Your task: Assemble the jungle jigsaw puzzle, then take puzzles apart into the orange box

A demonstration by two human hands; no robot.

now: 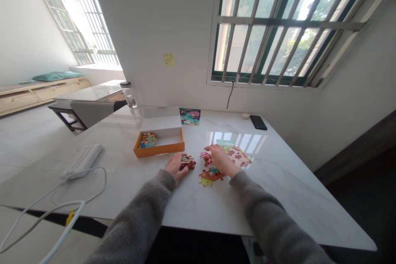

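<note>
My left hand (176, 166) is wrapped round a stack of jigsaw puzzle pieces (188, 162), whose edges show at the fingertips. To its right, my right hand (219, 159) reaches over a partly joined jigsaw puzzle (239, 156), fingers bent down. A pink-and-white puzzle piece (204, 154) shows at its fingertips; the thumb's grip is mostly hidden. Below that hand lies a joined red-brown and green part of the puzzle (210, 178). Behind my left hand stands an orange-sided box (161, 148) with more puzzle pieces (147, 140) in its left end.
A colourful picture card (189, 116) lies behind the box. A black phone (258, 122) and a small round white object (245, 116) are at the back right. A bottle (129, 95) stands back left. A white power strip (83, 161) with cables lies on the left.
</note>
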